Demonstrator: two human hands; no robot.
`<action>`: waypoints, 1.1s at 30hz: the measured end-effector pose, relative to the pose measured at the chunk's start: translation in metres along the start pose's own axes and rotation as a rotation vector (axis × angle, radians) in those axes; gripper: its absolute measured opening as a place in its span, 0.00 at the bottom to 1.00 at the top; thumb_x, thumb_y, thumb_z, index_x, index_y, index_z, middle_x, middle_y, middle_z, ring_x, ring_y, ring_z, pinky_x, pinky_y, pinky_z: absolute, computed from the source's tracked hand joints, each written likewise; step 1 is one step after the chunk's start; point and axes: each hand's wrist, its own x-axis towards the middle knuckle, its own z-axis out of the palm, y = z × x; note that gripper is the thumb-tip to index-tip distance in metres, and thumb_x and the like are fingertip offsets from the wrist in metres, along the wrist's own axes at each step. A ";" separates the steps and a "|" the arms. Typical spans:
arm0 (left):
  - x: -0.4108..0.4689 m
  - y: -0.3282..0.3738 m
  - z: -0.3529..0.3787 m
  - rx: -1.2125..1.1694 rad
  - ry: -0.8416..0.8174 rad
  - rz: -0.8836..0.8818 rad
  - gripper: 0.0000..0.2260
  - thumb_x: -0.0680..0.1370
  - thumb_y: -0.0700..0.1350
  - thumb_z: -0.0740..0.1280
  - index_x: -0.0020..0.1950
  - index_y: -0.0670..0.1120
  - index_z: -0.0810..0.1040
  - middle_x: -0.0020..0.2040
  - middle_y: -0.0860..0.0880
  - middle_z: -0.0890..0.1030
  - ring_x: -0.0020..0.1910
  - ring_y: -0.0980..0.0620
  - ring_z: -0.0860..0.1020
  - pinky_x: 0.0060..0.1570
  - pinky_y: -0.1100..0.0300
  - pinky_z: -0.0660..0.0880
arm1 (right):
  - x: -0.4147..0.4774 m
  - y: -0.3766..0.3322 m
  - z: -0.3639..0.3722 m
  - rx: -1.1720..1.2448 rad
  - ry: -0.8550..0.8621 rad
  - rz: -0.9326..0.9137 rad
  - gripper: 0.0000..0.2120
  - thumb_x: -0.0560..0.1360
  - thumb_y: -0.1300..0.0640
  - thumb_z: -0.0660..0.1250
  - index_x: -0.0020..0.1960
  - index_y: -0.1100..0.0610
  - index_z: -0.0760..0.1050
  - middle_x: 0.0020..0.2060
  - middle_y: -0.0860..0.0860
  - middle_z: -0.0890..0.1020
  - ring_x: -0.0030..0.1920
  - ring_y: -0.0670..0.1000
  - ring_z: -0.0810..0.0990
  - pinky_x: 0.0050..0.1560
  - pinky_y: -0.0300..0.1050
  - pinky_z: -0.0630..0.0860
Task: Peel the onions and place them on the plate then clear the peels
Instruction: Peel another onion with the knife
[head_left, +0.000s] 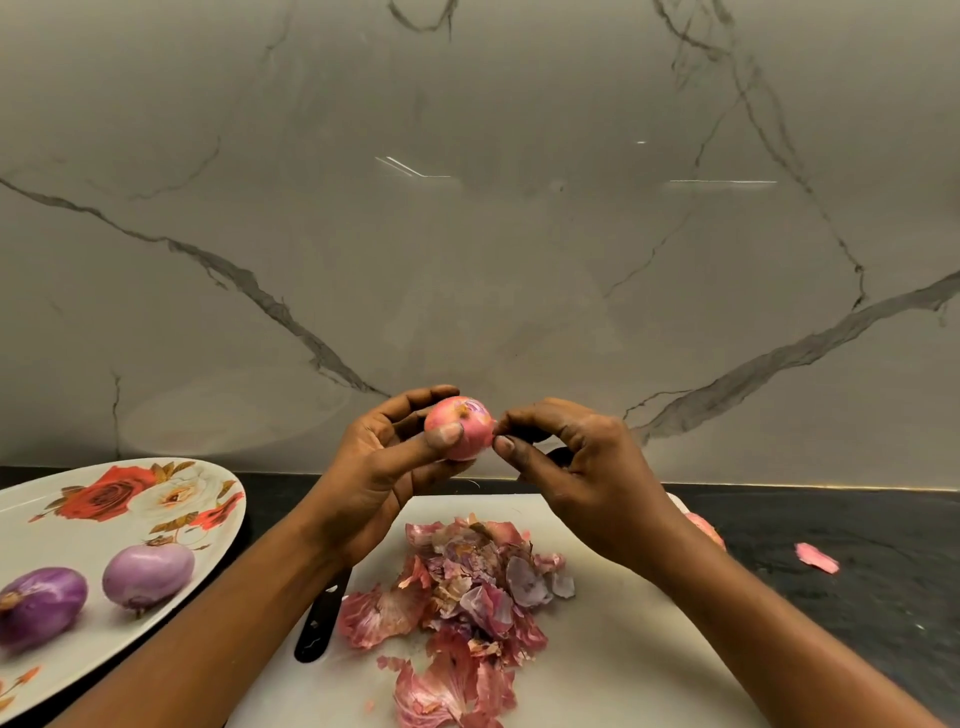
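Note:
My left hand (387, 449) grips a small pink onion (467, 423) above the far edge of the white cutting board (623, 649). My right hand (571, 457) pinches the onion's skin at its right side with thumb and forefinger. Two peeled purple onions (148, 574) (39, 605) lie on the flowered oval plate (78, 499) at the left. A heap of pink and purple peels (467, 597) covers the middle of the board.
A black knife handle (317, 623) lies at the board's left edge, partly under my left forearm. A stray peel (816, 557) sits on the dark counter at the right, and a pink piece (706, 527) shows behind my right wrist. A marble wall stands behind.

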 end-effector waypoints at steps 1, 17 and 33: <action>0.001 0.001 -0.001 -0.016 0.020 -0.003 0.27 0.72 0.40 0.79 0.70 0.42 0.78 0.66 0.40 0.83 0.62 0.39 0.84 0.51 0.55 0.85 | -0.001 -0.002 0.000 0.013 -0.029 0.002 0.07 0.82 0.56 0.71 0.58 0.50 0.84 0.48 0.38 0.83 0.52 0.44 0.83 0.47 0.41 0.84; 0.000 -0.003 -0.008 0.017 -0.158 -0.010 0.26 0.74 0.34 0.72 0.72 0.43 0.78 0.68 0.39 0.81 0.65 0.34 0.81 0.60 0.43 0.83 | 0.004 -0.005 -0.007 0.379 0.005 0.327 0.13 0.78 0.56 0.75 0.61 0.58 0.84 0.48 0.52 0.89 0.46 0.51 0.90 0.46 0.48 0.87; -0.004 -0.001 -0.001 0.145 -0.113 -0.033 0.25 0.73 0.36 0.74 0.71 0.44 0.79 0.64 0.42 0.84 0.65 0.40 0.83 0.61 0.47 0.82 | 0.000 -0.006 -0.005 0.156 -0.032 0.090 0.18 0.76 0.57 0.78 0.65 0.50 0.84 0.71 0.44 0.79 0.65 0.43 0.82 0.56 0.41 0.84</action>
